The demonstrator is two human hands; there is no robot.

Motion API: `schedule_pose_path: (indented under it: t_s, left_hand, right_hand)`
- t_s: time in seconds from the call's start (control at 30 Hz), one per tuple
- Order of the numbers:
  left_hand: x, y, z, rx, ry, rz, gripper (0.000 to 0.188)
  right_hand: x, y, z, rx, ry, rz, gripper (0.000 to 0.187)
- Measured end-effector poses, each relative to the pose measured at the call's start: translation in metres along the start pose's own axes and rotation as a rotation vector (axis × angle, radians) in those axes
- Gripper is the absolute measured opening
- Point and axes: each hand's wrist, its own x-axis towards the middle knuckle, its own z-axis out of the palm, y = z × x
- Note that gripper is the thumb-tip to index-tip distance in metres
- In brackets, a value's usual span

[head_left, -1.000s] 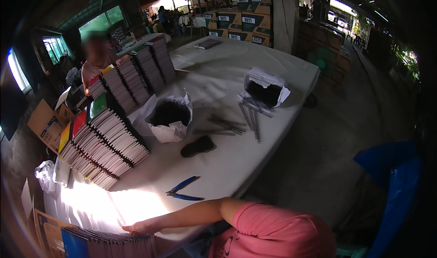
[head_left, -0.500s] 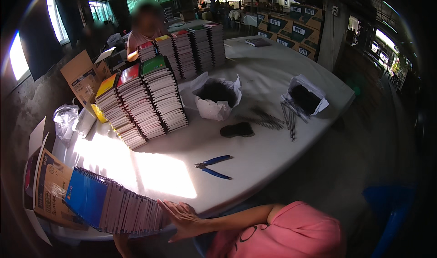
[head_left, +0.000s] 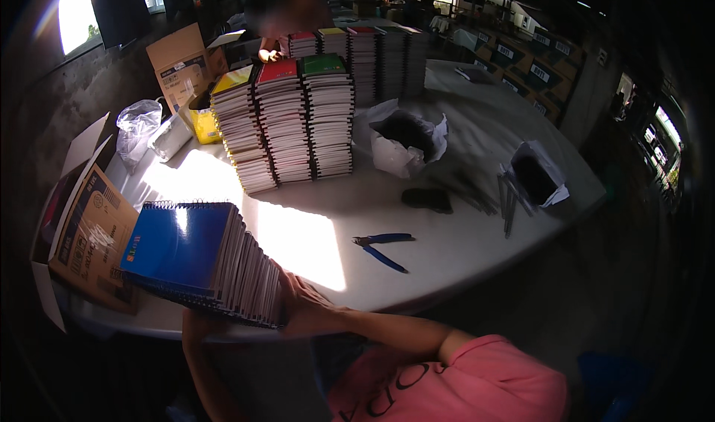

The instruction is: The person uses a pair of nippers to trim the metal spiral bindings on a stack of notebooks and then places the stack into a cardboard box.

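A stack of spiral-bound notebooks [head_left: 246, 277] with a glossy blue cover [head_left: 179, 247] leans on its side at the table's near left edge. My right hand [head_left: 302, 306] presses against the right end of the stack, fingers wrapped around its far side. Under the stack's near side is my left hand [head_left: 199, 324], holding it; its fingers are hidden beneath the notebooks. Diagonal cutters [head_left: 383, 245] with blue handles lie spread to the right of my right hand.
Tall notebook piles [head_left: 283, 124] stand mid-table. An open carton [head_left: 93, 236] is at the left edge, near a plastic bag [head_left: 138, 131]. To the right are paper-wrapped bundles [head_left: 398, 157], loose black spiral coils [head_left: 508, 210] and a dark flat piece [head_left: 427, 200]. A person [head_left: 279, 31] sits across.
The notebook stack has shifted right, away from the carton, and its blue cover now faces up more. More of my left forearm shows. The whole view has turned left.
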Motion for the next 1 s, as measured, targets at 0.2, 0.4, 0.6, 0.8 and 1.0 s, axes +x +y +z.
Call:
schedule_pose_path:
  t_s: [0.2, 0.4, 0.6, 0.8, 1.0]
  left_hand:
    - [-0.045, 0.034, 0.028, -0.314, 0.321, -0.149, 0.032]
    - [-0.067, 0.038, 0.101, -0.268, 0.796, -0.141, 0.022]
    - [-0.082, 0.096, 0.126, -0.031, 0.867, -0.276, 0.027]
    - [-0.080, 0.122, 0.138, 0.045, 0.912, -0.230, 0.028]
    - [-0.080, 0.128, 0.133, -0.319, 0.928, -0.184, 0.032]
  right_hand:
    - [0.048, 0.062, 0.003, 0.115, -0.186, -0.349, 0.138]
    - [0.091, 0.075, -0.015, 0.087, -0.358, -0.446, 0.110]
    - [0.118, 0.081, -0.044, -0.053, -0.626, -0.226, 0.106]
    - [0.131, 0.080, -0.056, -0.157, -0.699, -0.156, 0.104]
    - [0.110, 0.079, -0.070, -0.215, -0.732, -0.097, 0.103]
